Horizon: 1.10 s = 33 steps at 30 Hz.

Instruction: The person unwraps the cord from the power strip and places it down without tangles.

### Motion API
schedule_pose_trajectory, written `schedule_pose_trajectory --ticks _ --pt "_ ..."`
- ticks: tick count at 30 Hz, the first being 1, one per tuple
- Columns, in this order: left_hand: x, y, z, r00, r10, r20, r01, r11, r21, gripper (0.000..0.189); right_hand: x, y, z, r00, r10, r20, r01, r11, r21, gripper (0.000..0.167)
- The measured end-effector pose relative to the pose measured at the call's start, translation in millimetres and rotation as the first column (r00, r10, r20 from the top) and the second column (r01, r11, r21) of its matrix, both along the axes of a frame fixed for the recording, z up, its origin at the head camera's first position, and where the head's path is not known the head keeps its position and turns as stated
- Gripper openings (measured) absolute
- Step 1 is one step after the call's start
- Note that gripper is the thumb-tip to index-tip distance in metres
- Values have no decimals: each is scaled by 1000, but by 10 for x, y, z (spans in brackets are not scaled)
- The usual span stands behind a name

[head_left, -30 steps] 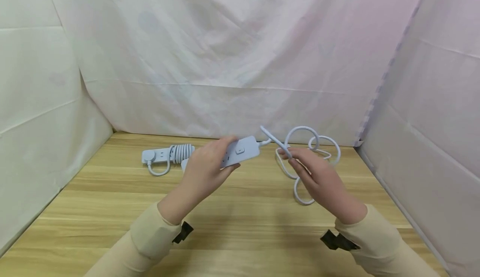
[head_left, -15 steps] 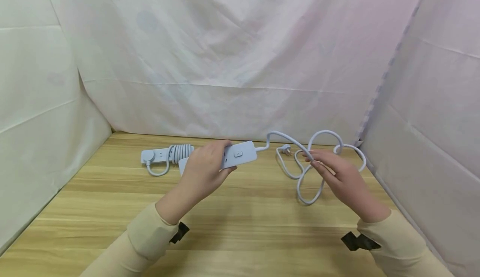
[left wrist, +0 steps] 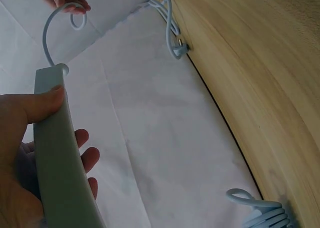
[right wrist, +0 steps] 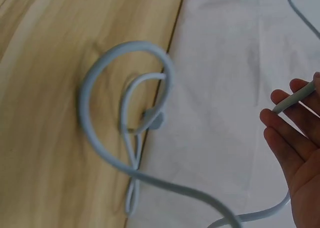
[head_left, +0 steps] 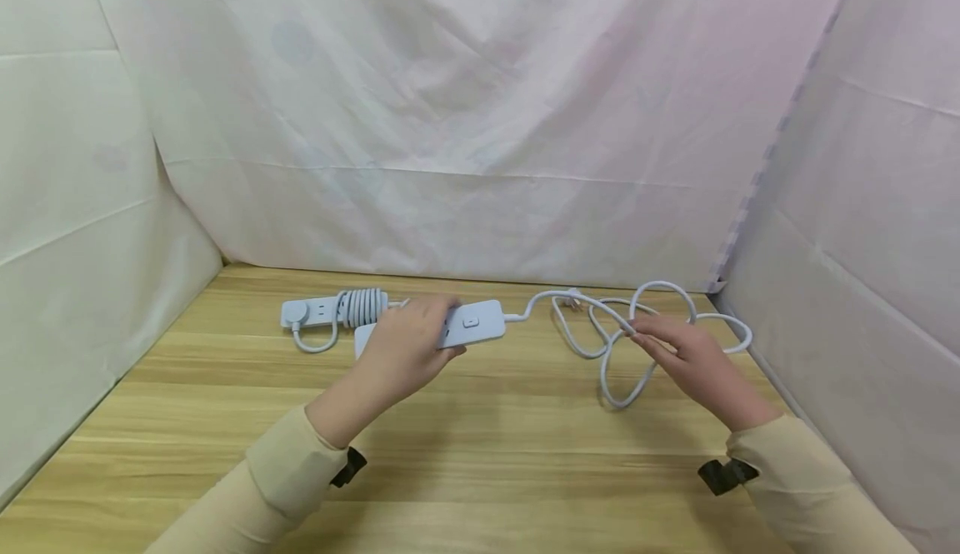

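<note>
My left hand [head_left: 408, 341] grips a white power strip [head_left: 480, 323] around its middle, with the switch end pointing right. In the left wrist view the thumb lies along one edge of the strip [left wrist: 60, 153] and fingertips show at the other. From the switch end a white cord [head_left: 540, 296] arcs over to my right hand [head_left: 686, 362], which pinches it between thumb and fingers. Beyond that hand the cord falls in loose loops towards the tabletop. Its plug [right wrist: 156, 119] lies near the table's back edge, partly behind the cord in the head view.
A second power strip [head_left: 321, 311] lies at the back left, its cord wound in a tight coil [head_left: 363, 306] and its plug [head_left: 297, 312] set in a socket at the left end. White cloth [head_left: 480, 137] hangs behind and beside the wooden table [head_left: 480, 471].
My right hand has moved right and slightly nearer, drawing the cord out longer between the hands. The cord loops have shifted right. The left hand has lowered the strip slightly.
</note>
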State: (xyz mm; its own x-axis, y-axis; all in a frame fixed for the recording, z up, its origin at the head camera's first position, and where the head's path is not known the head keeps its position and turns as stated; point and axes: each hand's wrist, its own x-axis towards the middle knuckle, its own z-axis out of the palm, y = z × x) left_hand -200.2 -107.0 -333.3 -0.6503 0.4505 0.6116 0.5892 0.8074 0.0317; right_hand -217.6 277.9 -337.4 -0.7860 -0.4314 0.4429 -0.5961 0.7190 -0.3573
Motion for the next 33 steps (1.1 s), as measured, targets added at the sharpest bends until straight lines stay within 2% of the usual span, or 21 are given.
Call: schedule_pose_trajectory --ticks 2,4,10,14,17,21,24,28,33 --pt "-5 -12 -21 1000 -6 14 6 1000 -9 56 -52 46 -64 998 8 66 -7 1000 -8 21" --pt "-20 -24 -50 1000 -14 26 14 1000 -22 56 -115 87 -142 995 15 95 -16 1000 8 22" --pt "-59 -58 -120 996 -26 80 31 997 -66 57 -273 163 -375 996 40 76 -48 993 107 17" --pt "-103 -77 -158 993 -25 114 34 996 -79 56 -321 184 -460 990 65 128 -83 986 142 19" --pt "-140 -85 -192 989 -30 146 43 996 -82 54 -344 199 -521 980 81 180 -113 978 176 34" --pt "-189 -100 -257 982 -11 189 32 994 -107 52 -366 196 -611 972 95 216 -147 959 242 70" --pt "-231 -111 -314 976 10 217 19 991 -131 52 -368 173 -651 966 102 237 -166 949 269 87" --pt "-301 -116 -388 961 29 274 14 989 -151 53 -372 136 -686 965 108 240 -176 943 282 93" --pt "-404 -109 -470 926 52 374 4 989 -147 53 -414 105 -723 967 97 234 -164 944 287 88"
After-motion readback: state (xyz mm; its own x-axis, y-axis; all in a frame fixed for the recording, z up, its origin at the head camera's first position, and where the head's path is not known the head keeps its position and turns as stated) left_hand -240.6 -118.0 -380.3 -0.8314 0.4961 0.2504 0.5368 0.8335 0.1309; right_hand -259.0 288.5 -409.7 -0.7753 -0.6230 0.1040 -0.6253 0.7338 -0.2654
